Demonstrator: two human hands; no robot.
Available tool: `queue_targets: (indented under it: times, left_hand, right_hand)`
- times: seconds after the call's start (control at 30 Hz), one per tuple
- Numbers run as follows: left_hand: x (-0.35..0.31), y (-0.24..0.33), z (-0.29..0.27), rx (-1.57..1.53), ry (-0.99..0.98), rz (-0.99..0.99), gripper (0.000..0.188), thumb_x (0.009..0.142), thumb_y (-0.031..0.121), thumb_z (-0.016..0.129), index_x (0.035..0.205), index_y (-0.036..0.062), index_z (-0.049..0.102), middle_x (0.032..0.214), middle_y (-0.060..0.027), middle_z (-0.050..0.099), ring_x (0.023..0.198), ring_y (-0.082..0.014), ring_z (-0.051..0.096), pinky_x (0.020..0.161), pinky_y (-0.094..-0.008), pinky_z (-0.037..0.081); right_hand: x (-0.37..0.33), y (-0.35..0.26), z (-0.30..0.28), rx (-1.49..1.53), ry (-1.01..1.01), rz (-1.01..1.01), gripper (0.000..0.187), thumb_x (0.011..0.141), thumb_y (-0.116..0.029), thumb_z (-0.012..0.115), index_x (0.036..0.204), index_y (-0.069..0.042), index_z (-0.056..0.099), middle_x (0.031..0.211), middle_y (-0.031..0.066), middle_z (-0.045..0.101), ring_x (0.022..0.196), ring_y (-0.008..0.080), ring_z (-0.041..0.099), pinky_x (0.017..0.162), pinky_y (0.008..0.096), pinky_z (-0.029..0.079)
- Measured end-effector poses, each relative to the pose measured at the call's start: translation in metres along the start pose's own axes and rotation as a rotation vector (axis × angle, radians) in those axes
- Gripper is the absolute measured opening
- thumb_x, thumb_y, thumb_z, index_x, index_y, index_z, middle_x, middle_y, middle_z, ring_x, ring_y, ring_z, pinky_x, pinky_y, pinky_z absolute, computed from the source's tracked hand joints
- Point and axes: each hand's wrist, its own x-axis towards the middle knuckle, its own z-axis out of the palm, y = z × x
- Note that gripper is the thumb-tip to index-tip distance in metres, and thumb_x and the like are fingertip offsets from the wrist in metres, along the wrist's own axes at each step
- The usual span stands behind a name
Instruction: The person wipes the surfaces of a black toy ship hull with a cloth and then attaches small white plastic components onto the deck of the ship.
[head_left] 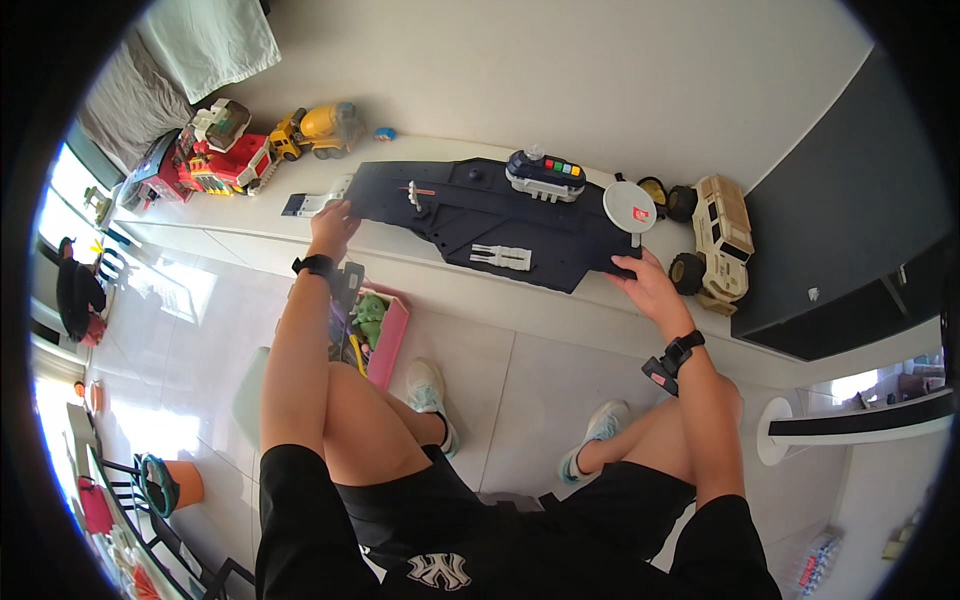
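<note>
A long dark toy aircraft carrier [460, 205] lies along the white ledge in front of me. My left hand [335, 230] is closed on its left end, close to a grey-and-white end piece [318, 198]. At the other end, my right hand [648, 285] grips the near right corner, thumb on top of the deck. On the deck stand a control tower with coloured buttons [547, 174], a small white figure-like piece [413, 195] and a white plane-like piece [500, 257]. A round white disc [629, 207] sits at the right end. The fingers beneath the ship are hidden.
On the white ledge [250, 225], a yellow mixer truck [318, 130] and a red toy vehicle [235, 165] stand left; a beige toy truck [722, 240] stands right, by a dark cabinet [850, 220]. A pink toy box [392, 340] is on the floor near my left leg.
</note>
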Motion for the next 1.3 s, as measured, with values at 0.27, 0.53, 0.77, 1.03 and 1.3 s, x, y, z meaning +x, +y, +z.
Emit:
queue_targets:
  times: [0.27, 0.53, 0.77, 1.03, 1.3]
  left_hand:
    - [0.052, -0.024, -0.065, 0.382, -0.288, 0.341, 0.025, 0.093, 0.014, 0.059, 0.115, 0.0019, 0.054, 0.104, -0.0094, 0.059, 0.099, -0.0240, 0.059, 0.090, -0.0372, 0.053]
    - [-0.042, 0.005, 0.020, -0.361, -0.287, -0.355, 0.044, 0.089, 0.019, 0.066, 0.124, 0.0007, 0.046, 0.122, -0.0173, 0.052, 0.117, -0.0331, 0.052, 0.103, -0.0471, 0.044]
    - [-0.048, -0.013, 0.022, -0.276, -0.243, -0.290, 0.035, 0.098, 0.018, 0.051, 0.124, -0.0029, 0.042, 0.121, -0.0211, 0.049, 0.114, -0.0335, 0.053, 0.102, -0.0489, 0.046]
    - [-0.051, -0.005, 0.024, -0.054, -0.090, -0.283, 0.053, 0.094, 0.042, 0.057, 0.115, -0.0053, 0.045, 0.126, -0.0235, 0.048, 0.118, -0.0345, 0.053, 0.099, -0.0474, 0.048]
    - [-0.071, -0.007, 0.034, -0.042, -0.198, -0.246, 0.055, 0.092, 0.042, 0.061, 0.119, -0.0049, 0.049, 0.111, -0.0216, 0.056, 0.102, -0.0314, 0.060, 0.091, -0.0414, 0.055]
  right_hand:
    - [-0.008, -0.002, 0.020, -0.049, 0.026, 0.019, 0.051, 0.085, 0.001, 0.062, 0.131, -0.002, 0.040, 0.130, 0.0103, 0.050, 0.120, 0.0238, 0.049, 0.103, 0.0443, 0.040]
    - [0.003, 0.006, -0.004, -0.058, 0.012, 0.004, 0.057, 0.079, -0.003, 0.068, 0.130, -0.004, 0.041, 0.124, 0.0101, 0.052, 0.117, 0.0234, 0.049, 0.100, 0.0451, 0.039]
    - [0.000, 0.008, 0.023, -0.195, 0.013, -0.001, 0.039, 0.084, -0.020, 0.071, 0.114, -0.008, 0.051, 0.111, 0.0031, 0.057, 0.097, 0.0164, 0.053, 0.079, 0.0355, 0.047]
    - [0.014, 0.013, 0.030, -0.432, 0.125, -0.009, 0.056, 0.075, -0.035, 0.079, 0.116, -0.009, 0.051, 0.106, 0.0019, 0.061, 0.091, 0.0143, 0.057, 0.069, 0.0310, 0.048]
    - [0.011, 0.012, 0.048, -0.492, 0.134, 0.037, 0.047, 0.077, -0.037, 0.077, 0.108, -0.009, 0.056, 0.100, 0.0013, 0.057, 0.087, 0.0143, 0.052, 0.070, 0.0304, 0.048]
